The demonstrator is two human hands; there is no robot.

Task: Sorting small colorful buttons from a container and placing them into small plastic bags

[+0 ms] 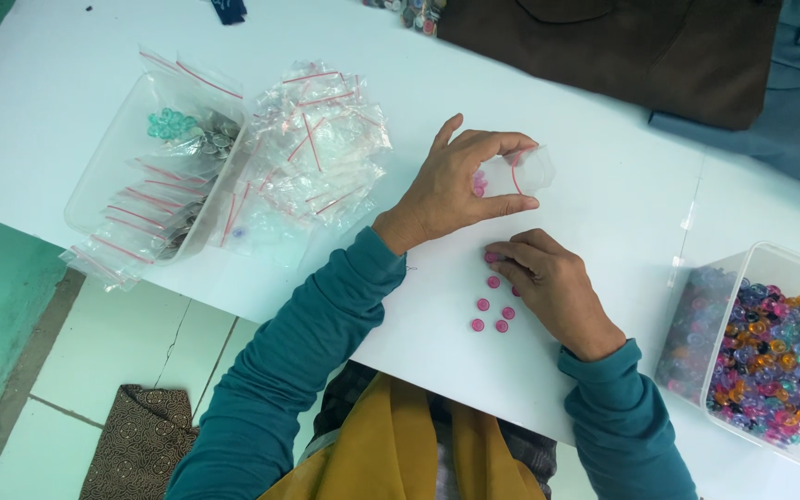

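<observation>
the left hand point(456, 181) is grasping a small clear zip bag point(522, 171) with a red seal strip, above the white table point(604, 199). the right hand point(553, 282) is pinching one of the round pink buttons point(493, 310) lying loose there, near a heap of crinkled empty bags point(312, 153).

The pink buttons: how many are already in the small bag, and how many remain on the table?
Done: a few pink buttons already show inside the small clear bag, which the left hand holds. In hand: the right hand touches one loose pink button. Left: about five more pink buttons lie on the white table.
</observation>
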